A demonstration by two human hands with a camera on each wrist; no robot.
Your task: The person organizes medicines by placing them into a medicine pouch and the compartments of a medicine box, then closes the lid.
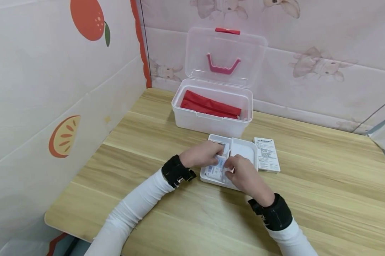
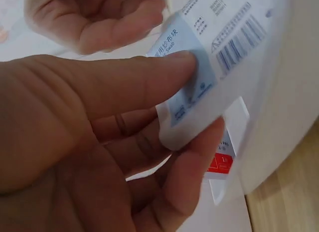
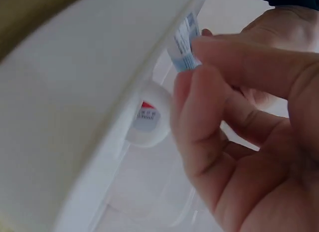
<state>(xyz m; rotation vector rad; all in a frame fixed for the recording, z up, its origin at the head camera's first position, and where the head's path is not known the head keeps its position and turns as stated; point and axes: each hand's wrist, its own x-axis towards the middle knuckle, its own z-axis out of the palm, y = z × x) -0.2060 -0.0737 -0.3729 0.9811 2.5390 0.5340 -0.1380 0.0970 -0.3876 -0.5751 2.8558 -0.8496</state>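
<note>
Left hand (image 1: 201, 154) pinches 1 gauze swab packet (image 2: 215, 47) between thumb and fingers, over near-left corner of white case (image 1: 246, 150). Right hand (image 1: 243, 175) bent-fingered at packet's right edge; can't tell if touching. Printed carton (image 1: 267, 155) just beside case's right edge. Clear box (image 1: 208, 123), lid (image 1: 248, 58) up, red pouch (image 1: 211, 104) inside, near far edge of worktop (image 1: 131, 149).

Blue-and-white swab packet (image 2: 214, 52), white tray (image 1: 246, 150), red pouch (image 1: 210, 104), wood-grain table (image 1: 327, 185)
</note>
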